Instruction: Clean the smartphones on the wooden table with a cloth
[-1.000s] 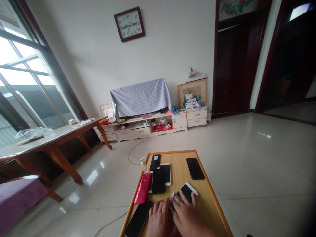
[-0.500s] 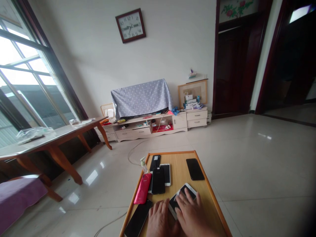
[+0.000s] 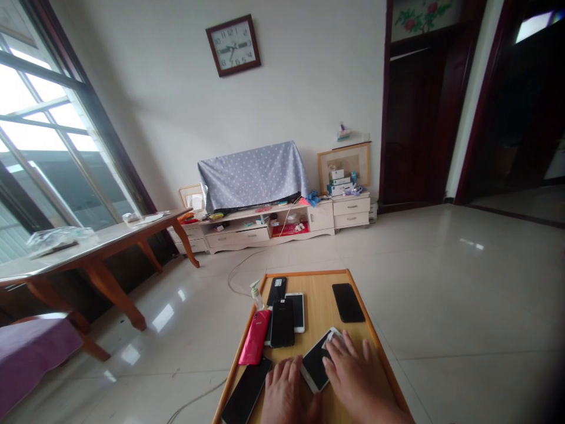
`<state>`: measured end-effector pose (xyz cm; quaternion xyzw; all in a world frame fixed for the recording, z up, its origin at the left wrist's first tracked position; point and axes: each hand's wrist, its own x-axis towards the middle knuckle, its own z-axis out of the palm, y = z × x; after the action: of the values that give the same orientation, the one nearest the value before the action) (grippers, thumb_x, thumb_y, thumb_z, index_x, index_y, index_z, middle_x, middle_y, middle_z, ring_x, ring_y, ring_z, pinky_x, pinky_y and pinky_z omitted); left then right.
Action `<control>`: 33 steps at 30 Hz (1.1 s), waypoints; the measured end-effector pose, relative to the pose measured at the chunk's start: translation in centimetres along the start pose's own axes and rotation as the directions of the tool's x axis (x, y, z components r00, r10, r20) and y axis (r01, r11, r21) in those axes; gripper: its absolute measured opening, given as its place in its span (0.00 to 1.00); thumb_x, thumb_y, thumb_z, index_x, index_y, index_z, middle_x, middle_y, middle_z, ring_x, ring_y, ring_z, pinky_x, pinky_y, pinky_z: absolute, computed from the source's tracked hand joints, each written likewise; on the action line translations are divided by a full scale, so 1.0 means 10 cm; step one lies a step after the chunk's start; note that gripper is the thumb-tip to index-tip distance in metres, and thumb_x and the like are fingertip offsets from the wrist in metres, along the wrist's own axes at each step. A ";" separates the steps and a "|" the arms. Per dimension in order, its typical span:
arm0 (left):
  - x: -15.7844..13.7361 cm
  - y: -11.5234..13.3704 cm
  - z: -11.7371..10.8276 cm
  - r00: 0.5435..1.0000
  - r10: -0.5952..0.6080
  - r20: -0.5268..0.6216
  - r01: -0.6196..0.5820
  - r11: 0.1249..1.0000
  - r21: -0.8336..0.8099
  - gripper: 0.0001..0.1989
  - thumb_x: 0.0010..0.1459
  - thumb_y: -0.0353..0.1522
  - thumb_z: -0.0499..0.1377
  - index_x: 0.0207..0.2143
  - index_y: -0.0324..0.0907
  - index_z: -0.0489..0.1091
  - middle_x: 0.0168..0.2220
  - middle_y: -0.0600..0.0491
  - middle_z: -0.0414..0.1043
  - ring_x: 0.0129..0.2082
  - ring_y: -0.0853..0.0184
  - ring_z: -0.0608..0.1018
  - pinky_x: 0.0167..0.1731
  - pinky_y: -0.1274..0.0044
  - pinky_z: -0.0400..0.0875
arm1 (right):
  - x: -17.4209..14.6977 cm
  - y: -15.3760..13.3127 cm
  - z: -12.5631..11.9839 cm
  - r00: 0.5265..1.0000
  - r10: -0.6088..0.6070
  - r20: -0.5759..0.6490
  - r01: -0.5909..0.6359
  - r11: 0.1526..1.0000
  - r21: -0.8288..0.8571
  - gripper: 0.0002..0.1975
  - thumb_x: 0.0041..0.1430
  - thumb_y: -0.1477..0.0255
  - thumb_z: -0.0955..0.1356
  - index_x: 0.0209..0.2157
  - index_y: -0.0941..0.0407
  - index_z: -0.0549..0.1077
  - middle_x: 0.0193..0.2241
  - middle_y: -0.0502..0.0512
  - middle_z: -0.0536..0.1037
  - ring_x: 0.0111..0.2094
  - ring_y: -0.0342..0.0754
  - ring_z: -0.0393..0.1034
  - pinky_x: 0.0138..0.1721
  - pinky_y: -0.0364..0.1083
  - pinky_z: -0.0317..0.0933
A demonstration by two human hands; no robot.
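Observation:
A white-framed smartphone (image 3: 316, 366) with a dark screen lies slanted on the small wooden table (image 3: 320, 306). My left hand (image 3: 285, 388) is at its left edge, fingers together and thumb near the lower corner, bracing it. My right hand (image 3: 355, 371) lies over its upper right part, pressing a small whitish wipe (image 3: 331, 340) against the screen; the fingers partly hide the wipe. Left of my hands are a dark phone (image 3: 247, 391), a red phone (image 3: 255, 338) and a black phone (image 3: 282, 324), which overlaps another white phone (image 3: 300, 312).
Another black phone (image 3: 348, 302) lies near the table's right edge. A pump bottle (image 3: 256, 296) and a dark phone (image 3: 277, 290) are at the far left. Beyond stand a white TV cabinet (image 3: 238, 238) and a larger wooden table (image 3: 110, 241). A cable (image 3: 194, 400) crosses the floor.
My right hand has slid right across the phone's screen with the whitish wipe, uncovering more of the screen. My left hand and the phone have hardly moved.

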<state>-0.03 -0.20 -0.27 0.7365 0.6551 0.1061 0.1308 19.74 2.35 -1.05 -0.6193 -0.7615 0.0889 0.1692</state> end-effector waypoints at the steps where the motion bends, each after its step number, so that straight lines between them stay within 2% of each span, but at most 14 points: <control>1: 0.01 -0.01 0.00 1.000 0.008 -0.001 -0.008 1.000 0.000 0.36 0.53 0.46 0.56 0.64 0.47 0.62 0.63 0.49 0.66 0.63 0.56 0.64 0.61 0.68 0.53 | -0.05 -0.10 0.03 0.998 -0.051 0.028 0.050 0.998 0.038 0.25 0.70 0.57 0.56 0.62 0.47 0.68 0.64 0.55 0.65 0.69 0.66 0.48 0.65 0.75 0.31; 5: 0.03 -0.08 0.04 0.999 0.026 0.024 -0.026 1.000 -0.014 0.33 0.54 0.43 0.55 0.63 0.49 0.62 0.62 0.52 0.67 0.62 0.59 0.65 0.60 0.71 0.55 | -0.21 -0.42 0.07 0.957 -0.238 0.169 0.202 0.958 0.205 0.22 0.69 0.58 0.60 0.62 0.40 0.67 0.63 0.52 0.67 0.67 0.66 0.52 0.64 0.76 0.33; 7: 0.03 -0.10 0.05 1.000 0.019 0.019 -0.019 1.000 -0.015 0.33 0.54 0.43 0.55 0.63 0.49 0.62 0.62 0.52 0.67 0.62 0.59 0.65 0.60 0.71 0.54 | -0.20 -0.42 0.04 0.952 -0.253 0.170 0.215 0.953 0.213 0.22 0.69 0.58 0.60 0.62 0.39 0.67 0.62 0.50 0.68 0.67 0.66 0.52 0.64 0.77 0.32; 9: 0.01 -0.08 0.06 1.000 0.023 -0.016 -0.024 1.000 -0.016 0.34 0.53 0.45 0.56 0.63 0.48 0.63 0.62 0.51 0.67 0.62 0.58 0.64 0.61 0.70 0.54 | -0.15 -0.29 -0.01 0.975 -0.192 0.114 0.174 0.973 0.153 0.22 0.70 0.58 0.57 0.61 0.40 0.68 0.62 0.51 0.69 0.67 0.65 0.51 0.64 0.77 0.30; 13: -0.01 -0.03 0.04 0.998 0.031 -0.055 -0.032 0.999 -0.026 0.36 0.52 0.47 0.57 0.63 0.47 0.63 0.62 0.50 0.67 0.63 0.56 0.64 0.62 0.68 0.52 | 0.01 0.05 -0.08 1.000 0.018 0.016 -0.018 1.000 -0.017 0.25 0.70 0.56 0.56 0.60 0.46 0.70 0.63 0.54 0.67 0.68 0.66 0.48 0.64 0.76 0.29; 16: -0.02 0.00 0.01 0.999 0.018 -0.035 -0.019 0.999 -0.026 0.36 0.52 0.47 0.57 0.63 0.48 0.63 0.62 0.50 0.67 0.63 0.56 0.63 0.62 0.68 0.52 | 0.00 0.08 -0.11 0.999 0.053 0.013 -0.052 0.998 -0.045 0.27 0.70 0.54 0.55 0.62 0.49 0.69 0.64 0.56 0.65 0.69 0.67 0.46 0.64 0.76 0.29; 19: -0.01 0.00 -0.01 1.000 0.015 -0.007 -0.015 1.000 -0.003 0.35 0.53 0.46 0.56 0.63 0.47 0.62 0.63 0.50 0.66 0.63 0.56 0.63 0.62 0.68 0.53 | -0.14 -0.13 -0.11 0.992 -0.058 0.110 0.053 0.997 0.050 0.26 0.70 0.55 0.56 0.63 0.47 0.67 0.65 0.55 0.64 0.69 0.67 0.47 0.64 0.75 0.30; 22: 0.00 -0.01 -0.02 0.999 0.022 0.025 -0.023 1.000 0.018 0.35 0.52 0.42 0.56 0.63 0.48 0.62 0.62 0.51 0.66 0.62 0.57 0.64 0.61 0.70 0.54 | -0.27 -0.32 -0.12 0.953 -0.195 0.233 0.153 0.971 0.185 0.25 0.69 0.55 0.58 0.63 0.44 0.66 0.64 0.54 0.64 0.68 0.66 0.47 0.64 0.76 0.32; 24: 0.00 -0.01 -0.01 1.000 0.025 0.013 -0.025 1.000 0.017 0.35 0.51 0.42 0.57 0.63 0.48 0.62 0.62 0.51 0.67 0.62 0.58 0.64 0.61 0.70 0.54 | -0.29 -0.30 -0.13 0.948 -0.226 0.223 0.181 0.962 0.205 0.24 0.69 0.55 0.58 0.63 0.43 0.66 0.64 0.53 0.65 0.68 0.66 0.48 0.64 0.77 0.31; 26: -0.01 0.00 0.00 1.000 0.026 -0.016 -0.026 1.000 0.013 0.35 0.52 0.43 0.57 0.63 0.47 0.62 0.62 0.51 0.66 0.63 0.57 0.64 0.62 0.69 0.53 | -0.24 -0.17 -0.14 0.973 -0.179 0.145 0.156 0.976 0.154 0.24 0.70 0.55 0.57 0.62 0.42 0.68 0.63 0.52 0.67 0.69 0.66 0.47 0.64 0.77 0.29; 30: -0.03 0.03 -0.01 1.000 0.020 -0.021 -0.020 1.000 0.010 0.36 0.53 0.45 0.57 0.63 0.47 0.62 0.63 0.49 0.66 0.63 0.56 0.63 0.62 0.68 0.53 | -0.12 0.16 -0.17 1.000 0.024 0.015 -0.024 1.000 0.018 0.24 0.71 0.55 0.55 0.60 0.44 0.71 0.64 0.51 0.66 0.69 0.66 0.45 0.64 0.77 0.27; 33: -0.02 0.03 0.00 1.000 0.012 -0.016 -0.012 1.000 0.006 0.36 0.53 0.46 0.57 0.63 0.47 0.62 0.63 0.48 0.66 0.64 0.55 0.63 0.62 0.67 0.52 | -0.13 0.18 -0.13 0.999 0.035 0.003 -0.035 0.999 -0.004 0.26 0.71 0.54 0.55 0.60 0.45 0.70 0.64 0.52 0.66 0.69 0.67 0.46 0.63 0.78 0.29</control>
<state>0.23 -0.48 -0.13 0.7399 0.6522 0.1106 0.1226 22.12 1.42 -0.67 -0.6328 -0.7509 0.0913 0.1653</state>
